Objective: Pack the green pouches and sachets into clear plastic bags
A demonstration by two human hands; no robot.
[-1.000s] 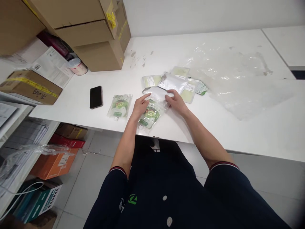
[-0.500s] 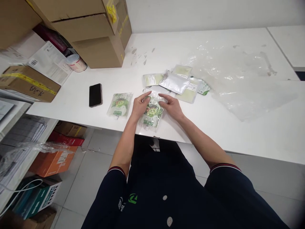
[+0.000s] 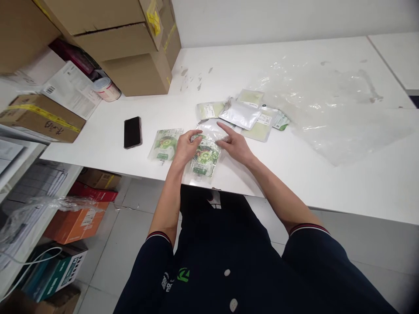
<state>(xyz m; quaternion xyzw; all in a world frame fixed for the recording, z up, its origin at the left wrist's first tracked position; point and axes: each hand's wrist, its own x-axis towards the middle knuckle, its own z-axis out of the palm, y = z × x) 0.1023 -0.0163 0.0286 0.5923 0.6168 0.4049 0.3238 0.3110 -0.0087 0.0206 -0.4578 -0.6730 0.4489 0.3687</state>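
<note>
A clear plastic pouch with a green kiwi-fruit print (image 3: 207, 159) lies flat near the table's front edge. At its upper left edge, my left hand (image 3: 187, 147) pinches it between thumb and index finger. My right hand (image 3: 236, 145) is at the pouch's upper right, its index finger stretched away from the thumb; the thumb tip is close to the pouch's edge, and contact cannot be made out. A second pouch of the same print (image 3: 164, 144) lies to the left, partly covered by my left hand. Beyond both hands is a pile of flat sachets, topped by a silver one (image 3: 240, 113).
A black phone (image 3: 132, 132) lies on the white table left of the pouches. Large cardboard boxes (image 3: 137, 72) and a can (image 3: 107, 89) stand at the back left. Crumpled clear plastic sheeting (image 3: 330, 113) spreads over the right side. Shelves with an orange box (image 3: 77, 222) are at lower left.
My left hand has shifted slightly left and toward me, and the printed pouch has moved a little left with it. My right index finger has spread farther from the thumb.
</note>
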